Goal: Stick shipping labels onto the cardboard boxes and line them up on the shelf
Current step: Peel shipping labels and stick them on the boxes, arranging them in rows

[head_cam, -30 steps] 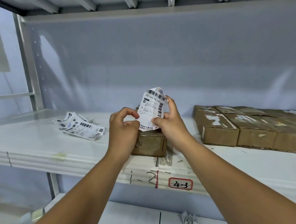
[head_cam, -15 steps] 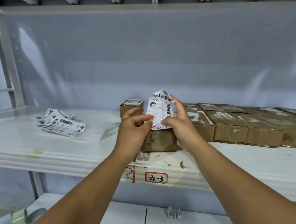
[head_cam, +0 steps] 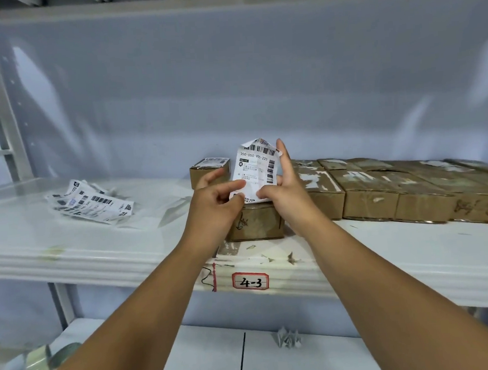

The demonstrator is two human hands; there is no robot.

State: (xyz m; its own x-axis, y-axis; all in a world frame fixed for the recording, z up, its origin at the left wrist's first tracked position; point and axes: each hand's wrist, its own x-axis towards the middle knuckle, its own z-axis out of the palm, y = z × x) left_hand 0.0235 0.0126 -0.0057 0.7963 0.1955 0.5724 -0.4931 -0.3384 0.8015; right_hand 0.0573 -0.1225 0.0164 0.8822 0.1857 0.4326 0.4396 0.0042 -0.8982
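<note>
A white shipping label (head_cam: 257, 169) with barcodes stands upright between my hands, above a small cardboard box (head_cam: 255, 223) near the shelf's front edge. My left hand (head_cam: 216, 199) pinches the label's lower left corner. My right hand (head_cam: 284, 186) holds its lower right corner, the index finger stretched up along the label's right edge. Behind them stands another small box (head_cam: 210, 170) with a label on top. A row of brown boxes (head_cam: 387, 192) runs to the right along the shelf (head_cam: 68, 249).
A loose pile of labels (head_cam: 89, 203) and clear backing sheets (head_cam: 163, 207) lie on the shelf's left half. A red-framed tag "4-3" (head_cam: 250, 282) marks the shelf edge. Below are a lower shelf (head_cam: 214, 357) with crumpled paper (head_cam: 288, 337) and tape rolls (head_cam: 38, 364) at bottom left.
The camera has swung right and the view has shifted, bringing the labelled box behind into view. My hands still hold the label; the right index finger now stretches straight up its edge.
</note>
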